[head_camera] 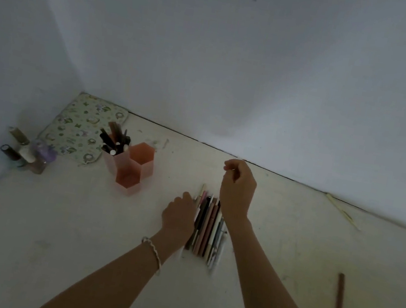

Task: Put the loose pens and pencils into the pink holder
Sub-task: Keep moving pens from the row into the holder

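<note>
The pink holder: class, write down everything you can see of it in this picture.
The pink holder looks like matte plastic, made of three joined hexagonal cups of different heights, all upright and open at the top. It stands on the pale table, left of the two hands and apart from them. The rear left cup holds dark pens leaning at angles; the other two cups look empty. Its rear left side sits beside or just overlapping a patterned mat; which one cannot be told.

The left hand [178,215] covers the left side of the pen bundle [207,228]; the right hand [237,188] hides its far right ends; both forearms are cut off by the bottom edge; whether the right fingers pinch anything is too small to tell.
</note>
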Available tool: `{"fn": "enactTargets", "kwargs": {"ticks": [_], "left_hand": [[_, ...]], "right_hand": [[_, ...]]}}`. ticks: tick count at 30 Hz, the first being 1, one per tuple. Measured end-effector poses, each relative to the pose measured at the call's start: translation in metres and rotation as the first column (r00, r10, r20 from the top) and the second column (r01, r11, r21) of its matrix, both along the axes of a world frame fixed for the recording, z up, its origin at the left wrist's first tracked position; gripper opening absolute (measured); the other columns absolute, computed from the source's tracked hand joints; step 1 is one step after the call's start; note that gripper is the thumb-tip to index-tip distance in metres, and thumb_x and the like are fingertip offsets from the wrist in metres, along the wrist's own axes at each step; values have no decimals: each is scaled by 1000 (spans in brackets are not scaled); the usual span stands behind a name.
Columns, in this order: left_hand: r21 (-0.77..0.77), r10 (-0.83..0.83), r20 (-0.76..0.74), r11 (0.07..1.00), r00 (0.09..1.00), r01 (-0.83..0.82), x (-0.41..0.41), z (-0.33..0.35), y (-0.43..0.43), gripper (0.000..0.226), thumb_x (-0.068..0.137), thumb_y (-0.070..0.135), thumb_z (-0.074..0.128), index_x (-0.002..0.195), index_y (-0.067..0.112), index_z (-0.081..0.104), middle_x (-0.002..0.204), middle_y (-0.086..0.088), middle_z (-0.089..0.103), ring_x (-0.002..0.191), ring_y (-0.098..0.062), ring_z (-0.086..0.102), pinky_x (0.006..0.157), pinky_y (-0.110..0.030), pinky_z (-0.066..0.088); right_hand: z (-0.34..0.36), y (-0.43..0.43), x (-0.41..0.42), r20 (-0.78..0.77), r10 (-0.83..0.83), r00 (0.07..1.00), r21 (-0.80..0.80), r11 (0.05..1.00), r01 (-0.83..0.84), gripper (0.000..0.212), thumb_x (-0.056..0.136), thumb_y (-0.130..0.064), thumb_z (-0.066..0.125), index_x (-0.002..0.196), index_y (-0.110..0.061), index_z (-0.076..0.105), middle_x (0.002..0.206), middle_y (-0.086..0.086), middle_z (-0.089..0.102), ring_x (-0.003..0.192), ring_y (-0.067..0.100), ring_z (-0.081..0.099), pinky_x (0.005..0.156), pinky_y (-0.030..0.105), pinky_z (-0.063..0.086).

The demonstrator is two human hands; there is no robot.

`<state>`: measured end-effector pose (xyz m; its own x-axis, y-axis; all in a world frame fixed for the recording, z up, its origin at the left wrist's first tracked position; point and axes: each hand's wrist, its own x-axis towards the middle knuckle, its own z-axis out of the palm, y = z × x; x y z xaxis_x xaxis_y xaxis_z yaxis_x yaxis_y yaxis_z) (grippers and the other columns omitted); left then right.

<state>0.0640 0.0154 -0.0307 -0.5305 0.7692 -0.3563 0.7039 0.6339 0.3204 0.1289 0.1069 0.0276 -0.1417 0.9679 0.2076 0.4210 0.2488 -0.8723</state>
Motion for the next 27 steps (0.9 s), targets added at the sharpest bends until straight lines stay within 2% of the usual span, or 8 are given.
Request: {"fn": "enactTargets", "kwargs": {"ticks": [3, 6, 8, 11, 16, 21, 23, 27], "left_hand": [[16, 29, 82, 999, 996, -30, -17, 8, 1, 36, 97, 18, 53, 128, 6, 42, 124, -11, 55, 110, -27, 60, 91, -34, 49], [162, 67, 129, 983, 989, -88, -39, 25, 2, 35, 90, 12, 61, 121, 6, 46, 119, -12, 52, 103, -26, 59, 83, -31, 48], [229, 85, 129, 967, 988, -113, -52, 35, 2, 37, 87, 7, 62, 120, 7, 45, 113, -11, 55, 98, -25, 59, 75, -30, 46], [169, 89, 41, 981, 995, -95, -60, 36, -7, 33, 93, 8, 54, 125, 9, 43, 117, -13, 51, 99, -27, 58, 75, -32, 49], [-37, -7, -21, 999, 1000, 7, -52, 6, -21, 54, 99, 13, 44, 150, 16, 25, 139, -15, 38, 110, -28, 58, 86, -35, 50], [-19, -116, -219, 993, 969, 114, -57, -7, -4, 76, 101, 8, 41, 156, 26, -8, 143, -20, 36, 90, -20, 64, 62, -26, 46], [-28, -129, -249, 992, 960, 126, -62, -7, 8, 72, 101, 6, 39, 157, 23, -3, 134, -16, 44, 90, -20, 65, 64, -26, 49], [-48, -99, -293, 995, 951, 89, -66, 1, 26, 33, 103, 7, 32, 136, 11, 39, 121, -9, 56, 99, -21, 66, 75, -32, 53]], "right_hand": [[-6, -3, -5, 43, 26, 999, -48, 999, -24, 25, 90, 2, 46, 94, -12, 66, 89, -1, 67, 65, 9, 52, 64, 26, 45], [-14, 0, -8, 219, 71, 973, -118, 992, -46, 25, 91, -3, 49, 108, -11, 65, 104, 3, 65, 93, 18, 60, 80, 29, 48], [-24, 6, -14, 415, 139, 899, -171, 983, -74, 29, 90, -6, 50, 117, -8, 62, 112, 7, 64, 108, 24, 55, 88, 31, 46], [-35, 10, -23, 624, 215, 751, -246, 967, -72, 30, 90, -11, 50, 119, -8, 59, 114, 9, 64, 112, 26, 51, 90, 33, 41], [-39, 11, -28, 489, 149, 860, -201, 978, -55, 30, 86, -6, 51, 114, -8, 63, 106, 9, 66, 105, 26, 55, 89, 34, 44], [-33, 15, -17, 320, 81, 944, -97, 994, -52, 24, 89, -2, 51, 107, -10, 65, 92, -2, 62, 98, 21, 54, 79, 22, 34], [-31, 17, -13, 284, 68, 956, -87, 995, -45, 24, 90, -1, 51, 105, -11, 66, 90, -7, 58, 99, 19, 54, 81, 22, 34], [-31, 19, -5, 273, 70, 960, -81, 995, -49, 23, 91, -2, 51, 103, -13, 67, 92, -8, 60, 99, 17, 55, 82, 22, 37]]}}
